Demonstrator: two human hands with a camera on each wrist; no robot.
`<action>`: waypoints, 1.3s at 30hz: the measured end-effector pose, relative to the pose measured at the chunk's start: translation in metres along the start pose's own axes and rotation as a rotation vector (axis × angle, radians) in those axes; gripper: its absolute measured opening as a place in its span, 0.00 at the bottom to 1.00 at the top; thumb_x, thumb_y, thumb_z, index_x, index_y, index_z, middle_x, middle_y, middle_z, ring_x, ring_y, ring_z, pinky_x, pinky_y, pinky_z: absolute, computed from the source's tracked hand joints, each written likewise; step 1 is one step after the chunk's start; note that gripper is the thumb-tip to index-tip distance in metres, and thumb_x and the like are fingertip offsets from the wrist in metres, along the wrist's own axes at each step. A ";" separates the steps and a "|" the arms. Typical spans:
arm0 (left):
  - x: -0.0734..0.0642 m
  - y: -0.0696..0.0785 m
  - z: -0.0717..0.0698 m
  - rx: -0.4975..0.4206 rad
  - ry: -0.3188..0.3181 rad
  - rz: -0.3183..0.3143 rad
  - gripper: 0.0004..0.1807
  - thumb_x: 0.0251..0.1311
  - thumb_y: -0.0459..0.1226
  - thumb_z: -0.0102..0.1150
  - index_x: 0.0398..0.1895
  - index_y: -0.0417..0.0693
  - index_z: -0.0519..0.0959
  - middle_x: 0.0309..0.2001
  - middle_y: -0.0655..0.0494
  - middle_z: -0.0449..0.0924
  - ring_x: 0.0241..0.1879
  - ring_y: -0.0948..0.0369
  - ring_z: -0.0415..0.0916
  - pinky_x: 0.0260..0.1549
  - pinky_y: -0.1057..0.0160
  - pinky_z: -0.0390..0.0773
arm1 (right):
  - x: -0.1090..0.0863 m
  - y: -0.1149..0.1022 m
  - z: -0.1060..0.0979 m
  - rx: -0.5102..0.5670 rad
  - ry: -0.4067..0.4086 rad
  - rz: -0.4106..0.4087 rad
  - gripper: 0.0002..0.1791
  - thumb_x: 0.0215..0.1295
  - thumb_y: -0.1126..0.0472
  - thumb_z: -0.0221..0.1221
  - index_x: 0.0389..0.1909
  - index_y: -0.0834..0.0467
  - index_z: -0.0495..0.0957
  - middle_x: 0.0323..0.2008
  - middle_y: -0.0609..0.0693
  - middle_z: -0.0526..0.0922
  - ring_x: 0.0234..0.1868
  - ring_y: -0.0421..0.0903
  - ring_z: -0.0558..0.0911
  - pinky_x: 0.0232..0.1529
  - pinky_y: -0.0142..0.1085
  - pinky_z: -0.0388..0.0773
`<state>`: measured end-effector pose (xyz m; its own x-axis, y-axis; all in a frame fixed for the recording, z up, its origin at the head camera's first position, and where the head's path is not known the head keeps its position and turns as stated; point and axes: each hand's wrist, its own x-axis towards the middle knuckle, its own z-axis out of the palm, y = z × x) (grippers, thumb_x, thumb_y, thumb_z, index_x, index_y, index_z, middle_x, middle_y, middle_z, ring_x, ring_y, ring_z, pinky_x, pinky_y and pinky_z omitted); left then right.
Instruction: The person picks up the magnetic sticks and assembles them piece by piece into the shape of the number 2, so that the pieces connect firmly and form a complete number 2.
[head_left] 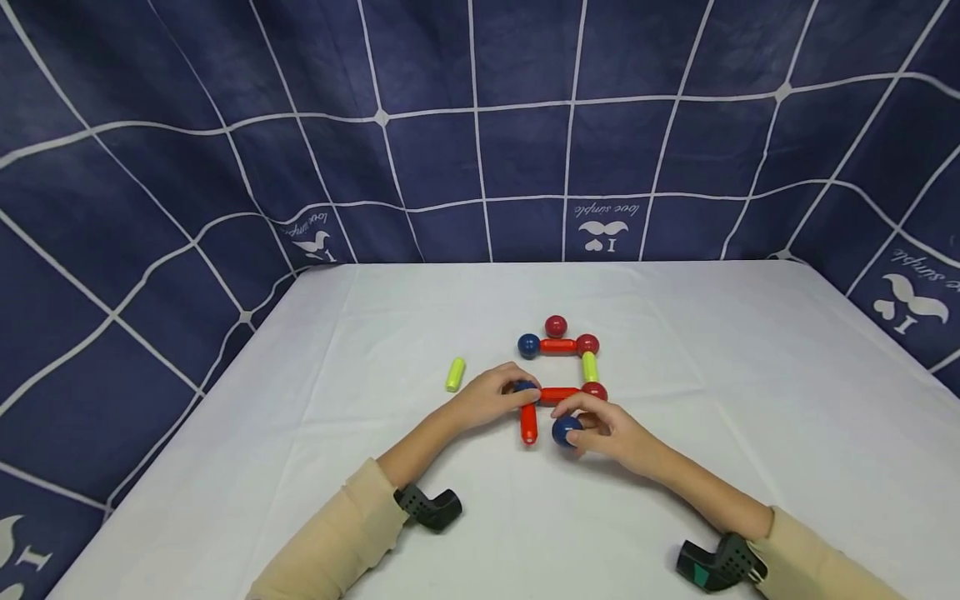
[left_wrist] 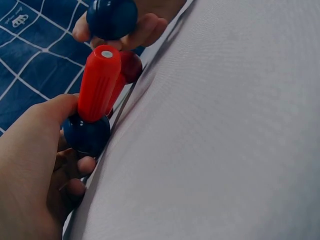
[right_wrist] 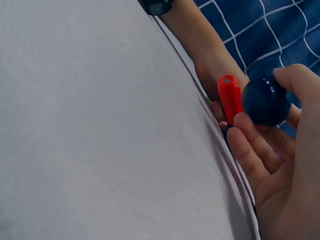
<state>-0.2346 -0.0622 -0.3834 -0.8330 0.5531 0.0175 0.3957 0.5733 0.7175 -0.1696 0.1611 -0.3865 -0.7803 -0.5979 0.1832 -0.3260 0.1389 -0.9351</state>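
My left hand (head_left: pixel 489 397) grips a blue ball (left_wrist: pixel 86 135) at a corner of a magnetic stick-and-ball chain. From that ball a red stick (head_left: pixel 528 425) points toward me with its end bare, while another red stick (head_left: pixel 558 395) runs right to a red ball (head_left: pixel 595 390). My right hand (head_left: pixel 618 435) pinches a separate blue ball (right_wrist: pixel 265 102) between thumb and fingers. That ball is just right of the bare stick end. The chain goes on through a yellow-green stick (head_left: pixel 590 367), a red ball (head_left: pixel 588 344) and a red stick (head_left: pixel 558 346) to a blue ball (head_left: pixel 528 346).
A loose yellow-green stick (head_left: pixel 455 374) lies left of the chain, near my left hand. Behind the far red stick sits another red ball (head_left: pixel 556 326). White cloth (head_left: pixel 360 333) covers the table, and a dark blue checked curtain (head_left: pixel 517 158) hangs behind it.
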 end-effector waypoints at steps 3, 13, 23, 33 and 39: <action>0.000 0.001 0.000 0.005 -0.008 -0.004 0.17 0.61 0.51 0.49 0.45 0.54 0.78 0.40 0.60 0.73 0.38 0.63 0.67 0.37 0.67 0.67 | 0.000 0.000 0.002 0.001 -0.039 0.085 0.16 0.61 0.64 0.55 0.49 0.62 0.67 0.47 0.58 0.69 0.36 0.42 0.78 0.38 0.30 0.78; -0.001 0.002 0.001 0.037 -0.009 -0.018 0.18 0.62 0.51 0.47 0.46 0.53 0.77 0.40 0.60 0.71 0.38 0.63 0.67 0.36 0.66 0.68 | 0.001 0.000 0.002 0.008 -0.143 0.031 0.14 0.62 0.67 0.51 0.49 0.61 0.68 0.50 0.61 0.68 0.45 0.41 0.75 0.44 0.32 0.76; 0.000 0.002 0.001 0.045 -0.004 -0.014 0.18 0.62 0.51 0.47 0.47 0.53 0.77 0.39 0.60 0.71 0.36 0.64 0.67 0.34 0.68 0.67 | 0.001 -0.005 0.019 -0.134 -0.135 0.002 0.18 0.56 0.60 0.61 0.47 0.55 0.69 0.45 0.54 0.72 0.34 0.36 0.73 0.34 0.27 0.74; -0.002 0.004 0.000 0.030 -0.012 0.027 0.15 0.61 0.49 0.50 0.45 0.52 0.77 0.37 0.59 0.70 0.35 0.64 0.65 0.31 0.69 0.65 | 0.000 -0.007 0.030 -0.382 -0.105 -0.077 0.16 0.53 0.54 0.64 0.43 0.41 0.74 0.41 0.41 0.67 0.35 0.34 0.69 0.35 0.25 0.72; -0.002 0.002 -0.001 0.023 -0.008 0.035 0.14 0.61 0.49 0.51 0.44 0.54 0.77 0.36 0.59 0.70 0.34 0.64 0.65 0.30 0.70 0.64 | 0.001 -0.007 0.032 -0.423 -0.107 -0.135 0.15 0.54 0.54 0.63 0.43 0.42 0.74 0.42 0.41 0.66 0.36 0.33 0.69 0.35 0.25 0.72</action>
<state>-0.2324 -0.0623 -0.3811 -0.8157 0.5774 0.0367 0.4333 0.5676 0.7001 -0.1507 0.1343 -0.3892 -0.6638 -0.7078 0.2417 -0.6275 0.3511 -0.6950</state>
